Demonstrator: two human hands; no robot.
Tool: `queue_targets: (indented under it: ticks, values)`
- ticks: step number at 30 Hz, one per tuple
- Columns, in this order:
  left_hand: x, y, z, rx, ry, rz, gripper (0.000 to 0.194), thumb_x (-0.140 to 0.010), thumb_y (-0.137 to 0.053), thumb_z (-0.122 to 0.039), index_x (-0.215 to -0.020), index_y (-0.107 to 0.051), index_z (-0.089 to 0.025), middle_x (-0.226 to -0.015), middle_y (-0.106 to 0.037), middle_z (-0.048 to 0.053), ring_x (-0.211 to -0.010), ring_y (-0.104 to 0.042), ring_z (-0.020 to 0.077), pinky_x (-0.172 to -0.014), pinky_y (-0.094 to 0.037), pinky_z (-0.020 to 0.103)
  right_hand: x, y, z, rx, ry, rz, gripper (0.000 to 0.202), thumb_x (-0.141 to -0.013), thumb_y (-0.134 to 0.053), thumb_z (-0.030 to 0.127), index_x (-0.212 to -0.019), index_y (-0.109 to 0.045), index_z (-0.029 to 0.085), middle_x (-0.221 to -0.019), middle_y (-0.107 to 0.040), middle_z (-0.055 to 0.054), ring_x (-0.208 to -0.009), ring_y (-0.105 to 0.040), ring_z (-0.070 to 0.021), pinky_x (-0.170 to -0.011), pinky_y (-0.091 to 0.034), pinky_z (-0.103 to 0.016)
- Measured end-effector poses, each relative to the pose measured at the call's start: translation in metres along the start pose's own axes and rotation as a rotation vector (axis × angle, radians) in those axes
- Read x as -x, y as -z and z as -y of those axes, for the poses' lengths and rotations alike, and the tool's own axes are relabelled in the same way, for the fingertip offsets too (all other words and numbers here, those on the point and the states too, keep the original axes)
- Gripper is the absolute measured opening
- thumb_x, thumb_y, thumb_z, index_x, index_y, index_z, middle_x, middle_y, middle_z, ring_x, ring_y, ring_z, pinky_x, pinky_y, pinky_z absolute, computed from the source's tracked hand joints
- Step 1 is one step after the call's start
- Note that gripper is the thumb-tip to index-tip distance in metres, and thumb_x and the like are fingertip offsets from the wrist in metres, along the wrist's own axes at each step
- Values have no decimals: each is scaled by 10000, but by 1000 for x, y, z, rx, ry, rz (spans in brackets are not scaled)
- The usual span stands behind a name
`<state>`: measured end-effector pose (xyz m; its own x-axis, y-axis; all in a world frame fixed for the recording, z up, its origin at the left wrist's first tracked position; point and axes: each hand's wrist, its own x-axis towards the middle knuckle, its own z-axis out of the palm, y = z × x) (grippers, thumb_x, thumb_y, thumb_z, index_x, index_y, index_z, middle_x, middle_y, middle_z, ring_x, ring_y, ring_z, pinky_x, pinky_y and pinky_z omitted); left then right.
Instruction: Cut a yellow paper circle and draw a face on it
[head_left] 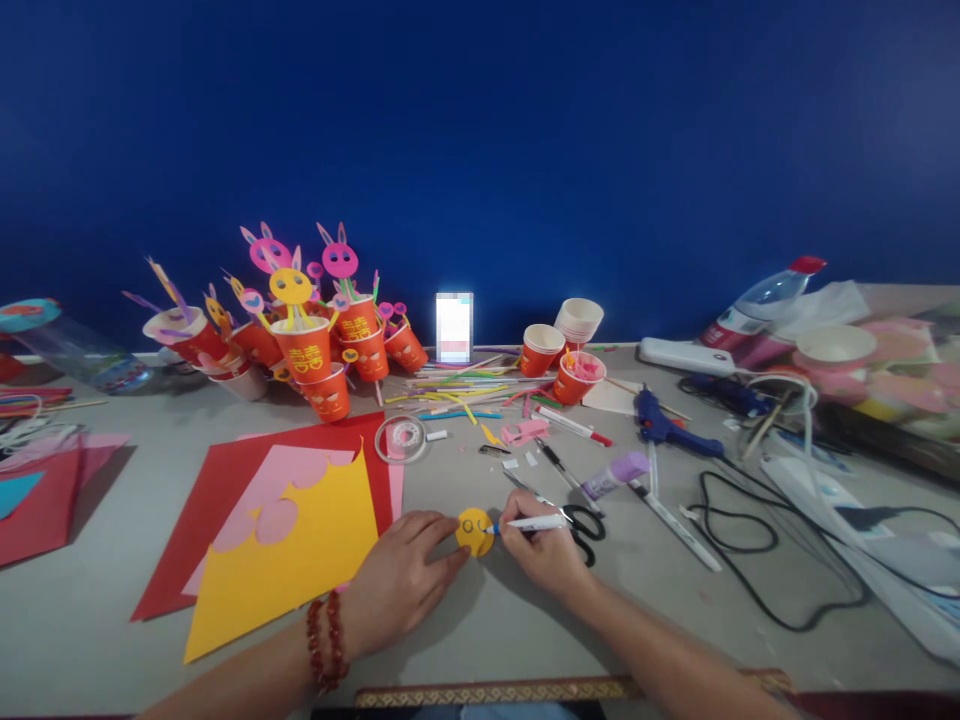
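Observation:
A small yellow paper disc [474,540] lies flat on the grey table in front of me, with a round outline drawn on its left side and a partial one on its right. My left hand [405,570] rests palm down with fingers stretched out, the fingertips on the disc's left edge. Pinched in my right hand [541,552] is a white marker with a blue tip [536,523], its point touching the disc. Black-handled scissors [587,530] lie just beyond and partly behind my right hand.
Yellow paper with curved cut-outs [292,570] lies on pink and red sheets at left. Red paper cups with rabbit figures [306,352] stand behind. A roll of clear tape [401,438], a purple glue stick [616,475], a blue glue gun [671,430] and a black cable [780,620] lie around.

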<state>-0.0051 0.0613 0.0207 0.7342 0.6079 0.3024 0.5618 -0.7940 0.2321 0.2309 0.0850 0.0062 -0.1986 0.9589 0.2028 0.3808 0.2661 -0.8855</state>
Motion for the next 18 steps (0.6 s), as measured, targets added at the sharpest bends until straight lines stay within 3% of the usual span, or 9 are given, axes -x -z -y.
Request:
queue_targets:
  ticks: [18]
  values:
    - [-1, 0, 0, -12, 3, 2, 314, -919, -538, -136, -1214, -621, -204, -1258, -592, 125, -1129, -542, 271, -922, -530, 459, 0, 2, 0, 63, -20, -25, 131, -790, -490, 211, -661, -505, 207, -574, -493, 37, -538, -449, -131, -514, -334, -235]
